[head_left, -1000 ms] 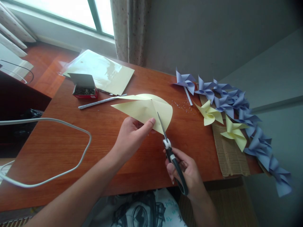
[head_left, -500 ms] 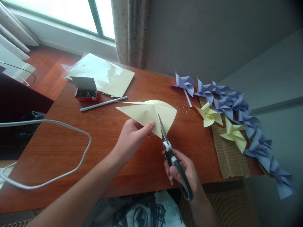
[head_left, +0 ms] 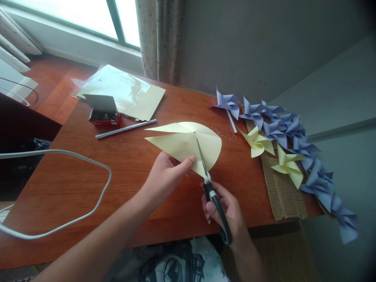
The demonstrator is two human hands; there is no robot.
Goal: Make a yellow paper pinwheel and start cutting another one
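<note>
A piece of pale yellow paper (head_left: 182, 145) is pinched between the thumb and fingers of my left hand (head_left: 170, 170), above the table's middle. One slit opens its left side into two pointed flaps. My right hand (head_left: 226, 207) grips black-handled scissors (head_left: 212, 196) with a white pivot, its fingers wrapped around the handles. The upper blade lies over the paper's near right part, pointing away from me toward the sheet's centre. Under the paper, the other blade is hidden, as are most of my left fingers.
Yellow pinwheels (head_left: 257, 143) and several purple pinwheels (head_left: 277, 131) line the right side, partly on corrugated cardboard (head_left: 282, 196). Farther left are a small open red box (head_left: 104, 116), a pale paper stick (head_left: 126, 129) and packaged yellow sheets (head_left: 129, 92). A white cable (head_left: 85, 154) loops at left.
The scissor handles have drawn closer together, and the scissors have shifted slightly upward against the paper. The slit at the paper's left gapes wider. My view has shifted slightly.
</note>
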